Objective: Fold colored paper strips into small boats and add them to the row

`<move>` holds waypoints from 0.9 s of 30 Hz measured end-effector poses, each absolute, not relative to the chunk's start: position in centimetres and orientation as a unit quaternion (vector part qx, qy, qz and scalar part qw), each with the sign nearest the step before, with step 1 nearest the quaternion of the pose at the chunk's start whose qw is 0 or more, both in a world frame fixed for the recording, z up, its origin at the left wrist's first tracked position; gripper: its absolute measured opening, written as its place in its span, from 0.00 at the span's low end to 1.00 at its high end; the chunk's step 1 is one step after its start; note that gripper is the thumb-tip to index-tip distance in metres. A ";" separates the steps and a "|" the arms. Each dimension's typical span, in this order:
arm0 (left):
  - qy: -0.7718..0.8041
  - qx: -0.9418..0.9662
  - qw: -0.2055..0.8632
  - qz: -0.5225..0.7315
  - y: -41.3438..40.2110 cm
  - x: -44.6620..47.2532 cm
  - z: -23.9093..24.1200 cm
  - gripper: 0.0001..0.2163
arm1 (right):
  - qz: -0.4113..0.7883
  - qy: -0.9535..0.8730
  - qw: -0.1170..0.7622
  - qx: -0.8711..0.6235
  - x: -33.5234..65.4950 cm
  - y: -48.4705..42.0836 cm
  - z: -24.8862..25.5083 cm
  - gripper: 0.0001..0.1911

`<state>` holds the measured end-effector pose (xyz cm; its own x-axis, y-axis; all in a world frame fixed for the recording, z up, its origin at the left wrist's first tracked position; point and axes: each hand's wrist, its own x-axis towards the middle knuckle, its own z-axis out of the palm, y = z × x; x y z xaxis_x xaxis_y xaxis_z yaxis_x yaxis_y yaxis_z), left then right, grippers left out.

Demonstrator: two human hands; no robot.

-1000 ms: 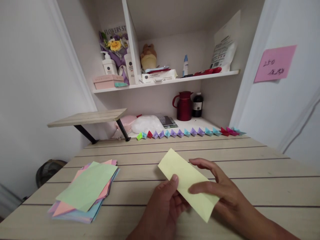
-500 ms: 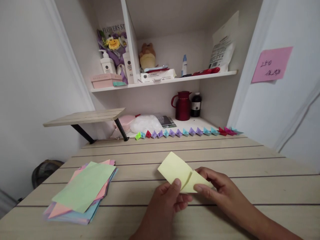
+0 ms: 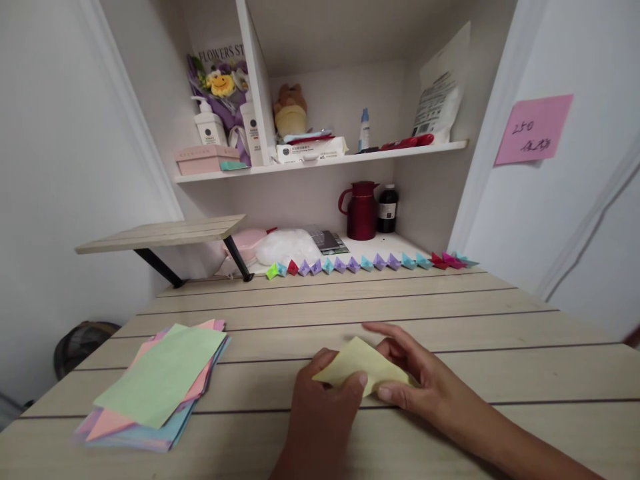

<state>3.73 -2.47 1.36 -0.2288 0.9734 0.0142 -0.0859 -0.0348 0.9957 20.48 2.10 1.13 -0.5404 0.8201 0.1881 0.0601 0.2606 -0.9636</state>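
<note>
A folded pale yellow paper [image 3: 361,363] lies low over the wooden table [image 3: 450,313], pinched from both sides. My left hand [image 3: 320,410] grips its near left edge with thumb and fingers. On the paper's right side, my right hand [image 3: 417,377] presses it, forefinger stretched over the top fold. To the left rests a stack of coloured paper sheets [image 3: 155,383], a green sheet uppermost.
A row of small folded paper boats [image 3: 367,263] lines the table's far edge. Behind it stand a dark red jug [image 3: 361,210] and a dark bottle [image 3: 388,208]. A small raised wooden shelf [image 3: 160,235] stands at the back left. The wall shelf [image 3: 320,161] carries bottles and boxes.
The long yellow strip has been folded over on itself into a shorter shape and brought down close to the table. Both hands have closed in around it.
</note>
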 end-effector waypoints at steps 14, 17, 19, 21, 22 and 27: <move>0.481 0.685 -0.157 0.525 -3.6 3.0 2.3 0.16 | 0.560 -0.656 0.346 -0.369 20.4 1.7 1.3 0.22; 0.421 0.716 -0.268 0.488 -3.6 4.1 2.2 0.12 | 0.585 -0.638 0.354 -0.353 20.4 1.6 1.5 0.23; 0.408 0.731 -0.291 0.462 -3.6 4.6 2.1 0.14 | 0.592 -0.635 0.358 -0.344 20.3 1.5 1.7 0.23; 0.413 0.744 -0.292 0.437 -3.7 4.7 2.1 0.16 | 0.601 -0.631 0.360 -0.333 20.2 1.3 1.8 0.23; 0.419 0.748 -0.291 0.424 -3.8 4.6 2.2 0.16 | 0.607 -0.627 0.362 -0.328 20.1 1.3 1.8 0.23; 0.416 0.784 -0.302 0.347 -4.2 3.8 2.4 0.16 | 0.623 -0.612 0.370 -0.318 19.9 1.2 1.8 0.22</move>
